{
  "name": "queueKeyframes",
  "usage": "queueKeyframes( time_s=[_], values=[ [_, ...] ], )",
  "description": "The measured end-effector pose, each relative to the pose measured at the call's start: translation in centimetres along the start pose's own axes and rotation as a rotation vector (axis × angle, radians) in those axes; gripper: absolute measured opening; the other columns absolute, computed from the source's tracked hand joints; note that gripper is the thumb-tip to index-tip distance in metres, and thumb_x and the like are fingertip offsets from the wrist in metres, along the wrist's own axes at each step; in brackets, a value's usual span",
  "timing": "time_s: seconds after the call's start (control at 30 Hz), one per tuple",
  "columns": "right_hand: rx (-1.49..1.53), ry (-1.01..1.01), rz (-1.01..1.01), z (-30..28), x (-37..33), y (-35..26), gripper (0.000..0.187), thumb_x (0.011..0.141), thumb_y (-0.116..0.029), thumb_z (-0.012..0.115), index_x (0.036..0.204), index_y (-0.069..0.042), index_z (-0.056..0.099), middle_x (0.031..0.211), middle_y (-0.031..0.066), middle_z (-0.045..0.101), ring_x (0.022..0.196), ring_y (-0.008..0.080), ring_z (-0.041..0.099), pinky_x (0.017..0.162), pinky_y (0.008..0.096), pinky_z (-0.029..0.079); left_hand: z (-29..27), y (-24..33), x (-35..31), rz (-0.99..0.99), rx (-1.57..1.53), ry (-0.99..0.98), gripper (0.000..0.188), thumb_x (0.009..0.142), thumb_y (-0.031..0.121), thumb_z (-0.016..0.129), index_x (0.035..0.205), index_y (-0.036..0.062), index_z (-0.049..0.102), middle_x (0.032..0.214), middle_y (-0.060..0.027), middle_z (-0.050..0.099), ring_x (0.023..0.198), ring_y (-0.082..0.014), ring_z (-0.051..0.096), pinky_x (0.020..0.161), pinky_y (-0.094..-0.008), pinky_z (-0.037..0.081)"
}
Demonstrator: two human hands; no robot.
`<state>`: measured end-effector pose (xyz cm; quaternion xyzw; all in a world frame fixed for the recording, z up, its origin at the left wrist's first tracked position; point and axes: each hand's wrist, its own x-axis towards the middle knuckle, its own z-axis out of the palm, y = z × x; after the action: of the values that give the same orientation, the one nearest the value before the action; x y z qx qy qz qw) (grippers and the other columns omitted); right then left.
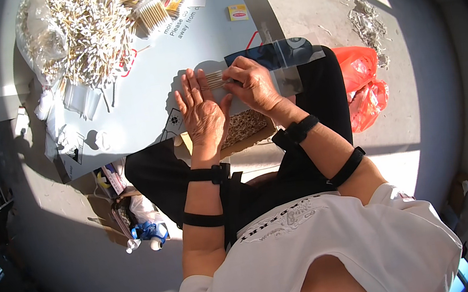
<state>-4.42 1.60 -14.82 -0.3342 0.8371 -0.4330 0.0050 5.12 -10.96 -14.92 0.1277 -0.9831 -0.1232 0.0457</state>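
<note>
A short row of cotton swabs (214,80) lies side by side on the grey tabletop (198,50), between my two hands. My left hand (203,114) is laid flat with fingers stretched out, its fingertips beside and partly over the left end of the row. At the right end, my right hand (252,84) has its thumb and fingers pinched together on the row. Whether a clear sleeve surrounds these swabs, I cannot tell. Just beyond my right hand, a dark blue flat piece (255,57) with clear plastic lies at the table's edge.
A big heap of loose cotton swabs (90,41) covers the far left, with filled packs (154,16) beside it. Clear sleeves (83,101) lie left. A small yellow card (238,12) sits far right. Below the edge is a cardboard box (244,130); red bags (362,88) stand right.
</note>
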Motion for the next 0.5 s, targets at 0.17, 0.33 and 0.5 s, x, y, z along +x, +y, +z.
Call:
queueKeyframes(
  time_s=[0.17, 0.33, 0.5],
  values=[
    [-0.011, 0.006, -0.05, -0.02, -0.1, 0.07, 0.022, 0.071, -0.011, 0.075, 0.092, -0.007, 0.067, 0.083, 0.0063, 0.058, 0.078, 0.026, 0.06, 0.067, 0.036, 0.05, 0.15, -0.08, -0.04, 0.001, 0.0, 0.011, 0.083, 0.091, 0.043, 0.057, 0.151, 0.0007, 0.018, 0.158, -0.0176, 0.015, 0.147, -0.0309, 0.013, 0.118, -0.0492, 0.008],
    [-0.025, 0.041, -0.003, 0.31, -0.23, -0.12, 0.026, 0.07, -0.012, 0.076, 0.094, -0.008, 0.067, 0.083, 0.0061, 0.058, 0.078, 0.0259, 0.06, 0.067, 0.0359, 0.05, 0.26, -0.1, -0.01, 0.005, 0.013, 0.01, 0.083, 0.091, 0.043, 0.058, 0.151, 0.001, 0.018, 0.158, -0.0179, 0.016, 0.147, -0.0308, 0.013, 0.118, -0.0489, 0.008],
    [-0.025, 0.051, -0.012, 0.43, -0.23, -0.19, 0.025, 0.069, -0.012, 0.076, 0.093, -0.008, 0.068, 0.083, 0.0065, 0.058, 0.08, 0.0272, 0.06, 0.068, 0.0378, 0.05, 0.32, -0.14, -0.06, 0.004, 0.007, 0.015, 0.084, 0.09, 0.043, 0.059, 0.151, 0.0014, 0.019, 0.158, -0.0179, 0.016, 0.147, -0.0308, 0.014, 0.118, -0.0487, 0.008]
  ],
)
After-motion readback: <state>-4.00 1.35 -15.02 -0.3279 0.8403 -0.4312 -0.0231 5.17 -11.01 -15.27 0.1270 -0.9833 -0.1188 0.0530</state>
